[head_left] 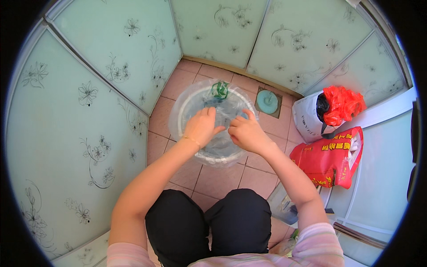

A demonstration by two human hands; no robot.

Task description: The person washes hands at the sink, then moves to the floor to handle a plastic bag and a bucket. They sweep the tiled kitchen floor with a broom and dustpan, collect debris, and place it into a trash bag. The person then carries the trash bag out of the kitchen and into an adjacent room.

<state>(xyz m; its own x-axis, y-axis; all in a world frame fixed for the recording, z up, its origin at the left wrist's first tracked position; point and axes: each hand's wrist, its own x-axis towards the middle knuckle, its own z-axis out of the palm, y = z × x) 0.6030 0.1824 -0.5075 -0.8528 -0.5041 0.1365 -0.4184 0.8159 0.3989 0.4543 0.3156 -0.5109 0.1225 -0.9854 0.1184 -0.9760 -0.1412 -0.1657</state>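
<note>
A round tub or basket with a white rim (182, 115) stands on the tiled floor, lined with a clear plastic bag (217, 147) that spreads over its edge. Green print marks the bag at the far side. My left hand (201, 126) is over the left middle of the lined opening, fingers extended and thumb apart, with a thin bracelet at the wrist. Over the right part is my right hand (245, 131), its fingers curled and one finger raised; whether it pinches some of the film cannot be told.
A round blue-green drain cover (267, 101) lies beyond the tub to the right. Near it stand a white bag (305, 116) stuffed with red plastic bags (343, 105) and a red printed bag (323, 157). Frosted floral panels (123, 66) enclose the floor. A clear container (283, 207) sits by my right knee.
</note>
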